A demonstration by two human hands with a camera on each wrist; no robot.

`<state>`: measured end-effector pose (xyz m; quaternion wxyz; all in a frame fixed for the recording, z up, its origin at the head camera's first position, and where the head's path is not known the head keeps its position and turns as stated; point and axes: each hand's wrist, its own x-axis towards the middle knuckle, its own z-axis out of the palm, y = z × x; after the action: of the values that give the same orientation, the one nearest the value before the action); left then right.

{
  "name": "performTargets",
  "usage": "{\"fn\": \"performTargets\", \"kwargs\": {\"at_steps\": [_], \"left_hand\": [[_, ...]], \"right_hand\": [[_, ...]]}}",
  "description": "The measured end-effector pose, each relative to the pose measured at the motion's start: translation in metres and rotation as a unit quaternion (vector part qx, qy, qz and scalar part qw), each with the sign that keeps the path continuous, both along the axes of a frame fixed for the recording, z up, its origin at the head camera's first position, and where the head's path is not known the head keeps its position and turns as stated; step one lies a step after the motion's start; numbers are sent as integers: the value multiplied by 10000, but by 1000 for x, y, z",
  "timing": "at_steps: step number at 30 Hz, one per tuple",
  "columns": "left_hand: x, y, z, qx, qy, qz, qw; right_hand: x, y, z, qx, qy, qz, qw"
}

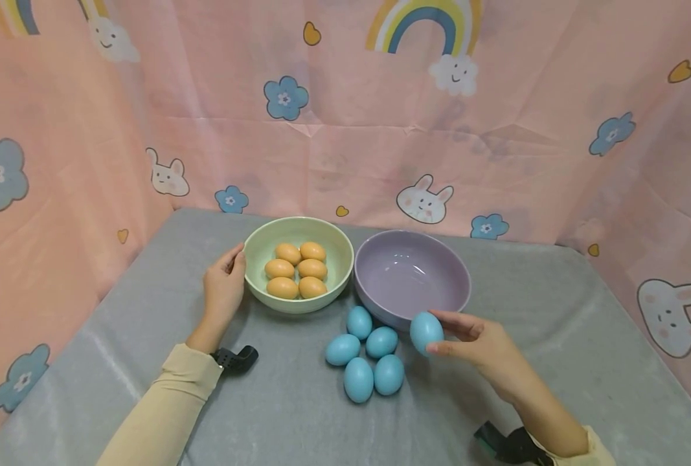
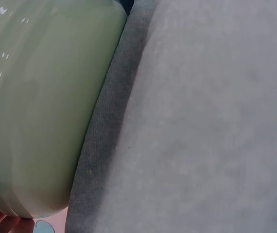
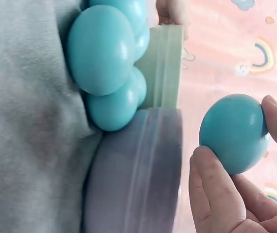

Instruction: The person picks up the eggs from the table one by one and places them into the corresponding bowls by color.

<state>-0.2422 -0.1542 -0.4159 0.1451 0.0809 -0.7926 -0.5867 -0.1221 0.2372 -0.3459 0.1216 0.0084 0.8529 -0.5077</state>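
My right hand [image 1: 476,343] pinches a blue egg [image 1: 426,333] between thumb and fingers, just in front of the purple bowl [image 1: 409,272]. In the right wrist view that same egg [image 3: 234,133] is held off the table, with the purple bowl [image 3: 133,174] beside it. Several other blue eggs [image 1: 359,380] lie grouped on the cloth left of the right hand. On the left, my left hand [image 1: 225,285] holds the rim of the green bowl [image 1: 249,275], which contains several orange-yellow eggs [image 1: 282,288]. The left wrist view shows the green bowl's outer wall [image 2: 56,107] with fingertips [image 2: 5,223] against it.
A grey cloth [image 1: 287,401] covers the table. The two bowls stand side by side toward its back. Pink printed fabric [image 1: 345,155] hangs behind and along both sides. A black wrist strap [image 1: 237,359] is on the left wrist, another [image 1: 511,446] on the right.
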Motion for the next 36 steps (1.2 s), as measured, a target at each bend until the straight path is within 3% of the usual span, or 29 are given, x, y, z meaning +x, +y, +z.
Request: {"fn": "performTargets", "kwargs": {"at_steps": [16,36], "left_hand": [[-2,-1,-2,-31,41,1,10000],[-2,-1,-2,-13,60,-1,10000]], "right_hand": [[-16,-9,16,-48,268,-25,9996],[-38,-17,18,34,446,-137,9989]]}}
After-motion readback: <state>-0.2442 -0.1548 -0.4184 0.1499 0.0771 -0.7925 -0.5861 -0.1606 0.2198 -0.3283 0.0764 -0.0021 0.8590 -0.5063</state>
